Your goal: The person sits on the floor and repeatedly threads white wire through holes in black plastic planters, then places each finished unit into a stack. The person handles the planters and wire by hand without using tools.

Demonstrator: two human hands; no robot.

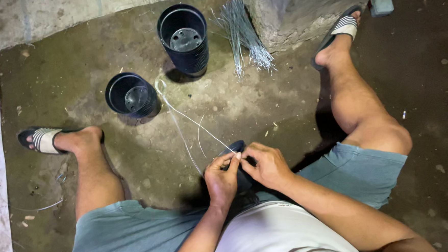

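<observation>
Left hand (pixel 221 180) and right hand (pixel 268 164), fingers pinched together, grip a small black pot (pixel 239 163) and a thin wire (pixel 193 120) between the knees. Bare concrete floor (pixel 264 108), dimly lit. The pale wire trails away toward two stacks of black pots (pixel 184 38), beside a wire bundle (pixel 242 35).

I see a small black plastic pot (pixel 239 163) held low between my knees, mostly hidden by my fingers, only its dark rim and side showing. A thin pale wire (pixel 193 121) is pinched at the pot's rim. It runs away across the dirt floor in long strands and ends in a small loop.
</observation>
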